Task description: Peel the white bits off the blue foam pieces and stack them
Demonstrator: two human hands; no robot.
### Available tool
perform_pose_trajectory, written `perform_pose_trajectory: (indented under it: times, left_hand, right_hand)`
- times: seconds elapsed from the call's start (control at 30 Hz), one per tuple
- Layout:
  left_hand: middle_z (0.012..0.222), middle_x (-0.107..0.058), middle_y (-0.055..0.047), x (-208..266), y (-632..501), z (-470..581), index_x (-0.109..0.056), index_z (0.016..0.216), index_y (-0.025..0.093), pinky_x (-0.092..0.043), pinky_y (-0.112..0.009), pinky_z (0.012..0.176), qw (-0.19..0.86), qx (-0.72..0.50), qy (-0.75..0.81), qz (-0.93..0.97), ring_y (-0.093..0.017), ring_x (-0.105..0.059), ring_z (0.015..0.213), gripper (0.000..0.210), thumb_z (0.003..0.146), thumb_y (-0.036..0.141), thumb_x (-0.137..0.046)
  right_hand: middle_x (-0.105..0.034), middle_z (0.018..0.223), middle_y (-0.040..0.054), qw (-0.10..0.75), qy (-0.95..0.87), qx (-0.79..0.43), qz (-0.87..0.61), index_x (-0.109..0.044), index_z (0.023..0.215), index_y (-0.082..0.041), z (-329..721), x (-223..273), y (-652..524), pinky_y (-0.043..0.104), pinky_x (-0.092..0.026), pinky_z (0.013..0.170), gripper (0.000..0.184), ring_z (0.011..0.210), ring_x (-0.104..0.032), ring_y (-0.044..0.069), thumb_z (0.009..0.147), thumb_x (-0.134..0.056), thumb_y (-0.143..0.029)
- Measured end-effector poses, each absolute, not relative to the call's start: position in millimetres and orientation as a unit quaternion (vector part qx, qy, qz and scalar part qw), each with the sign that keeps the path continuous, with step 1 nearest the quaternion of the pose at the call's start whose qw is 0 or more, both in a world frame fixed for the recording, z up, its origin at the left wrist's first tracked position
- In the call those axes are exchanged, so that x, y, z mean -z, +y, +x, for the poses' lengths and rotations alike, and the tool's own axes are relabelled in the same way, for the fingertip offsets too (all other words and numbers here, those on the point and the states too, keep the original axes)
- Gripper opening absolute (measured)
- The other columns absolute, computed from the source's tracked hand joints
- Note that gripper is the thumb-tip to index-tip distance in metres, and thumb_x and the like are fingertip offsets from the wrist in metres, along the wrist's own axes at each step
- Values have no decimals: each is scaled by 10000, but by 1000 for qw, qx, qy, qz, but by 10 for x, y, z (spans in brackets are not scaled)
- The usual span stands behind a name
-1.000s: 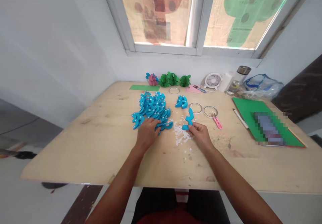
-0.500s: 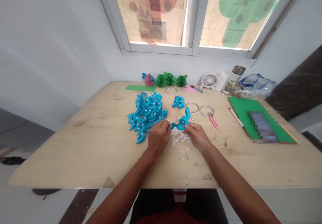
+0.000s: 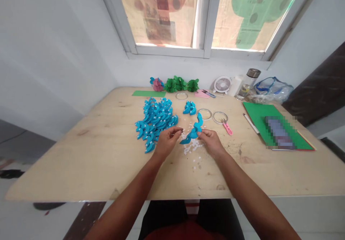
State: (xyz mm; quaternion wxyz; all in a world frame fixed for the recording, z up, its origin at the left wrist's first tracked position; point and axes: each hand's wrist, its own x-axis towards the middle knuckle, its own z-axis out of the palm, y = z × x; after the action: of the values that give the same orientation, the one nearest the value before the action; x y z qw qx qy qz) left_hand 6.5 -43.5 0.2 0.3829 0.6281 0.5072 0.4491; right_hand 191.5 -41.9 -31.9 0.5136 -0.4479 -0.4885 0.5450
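My right hand pinches a wavy blue paper strip, made of curved pieces joined together, above the table. Just left of the strip's lower end is my left hand, its thumb and forefinger brought together; whatever is between the fingertips is too small to make out. Beside it lies a large pile of curved blue paper pieces with white tabs on them. A smaller group of blue pieces sits farther back. Under the strip, white paper scraps are scattered on the wood.
Metal rings and pink-handled snips lie right of the strip. Green paper flowers, a small fan and a bottle line the back. A white pen and green sheets occupy the right side.
My left hand has come away from the blue paper strip and moved slightly left. The strip's left end now hangs lower, while my right hand keeps its pinch.
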Motion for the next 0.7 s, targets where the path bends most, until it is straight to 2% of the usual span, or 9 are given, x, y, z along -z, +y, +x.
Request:
perform_pose_trajectory:
  times: [0.17, 0.33, 0.57, 0.7]
  left_hand:
    - [587, -615, -14, -113, -350, 53, -667, 676, 143, -347, -210, 468, 564, -335, 475, 586, -106, -503, 527, 230, 700, 362, -601]
    - [597, -623, -26, -77, -327, 55, -642, 655, 139, -338, -197, 458, 622, -320, 446, 558, -98, -505, 531, 197, 632, 333, -663]
    - [583, -622, -24, 13, -293, 76, -636, 688, 142, -337, -199, 439, 581, -369, 497, 528, -115, -539, 534, 209, 642, 346, -637]
    - [645, -648, -18, 0, -323, 83, -642, 721, 149, -397, -219, 517, 457, -421, 521, 585, -120, -554, 576, 172, 670, 311, -613]
  right_hand:
    - [-582, 581, 6, 493, -512, -557, -429, -641, 573, -164, 1939, 299, -418, 254, -359, 566, 284, 597, -495, 143, 670, -677, -429]
    - [-604, 588, 1, 517, -494, -573, -401, -683, 639, -177, 1961, 313, -409, 276, -388, 635, 214, 636, -535, 157, 672, -693, -389]
    - [-670, 692, 12, 547, -456, -567, -414, -721, 741, -205, 1949, 278, -400, 283, -408, 672, 168, 668, -562, 157, 674, -703, -358]
    - [-668, 649, 7, 562, -435, -568, -415, -722, 727, -201, 1942, 254, -407, 260, -403, 625, 154, 608, -546, 134, 665, -715, -342]
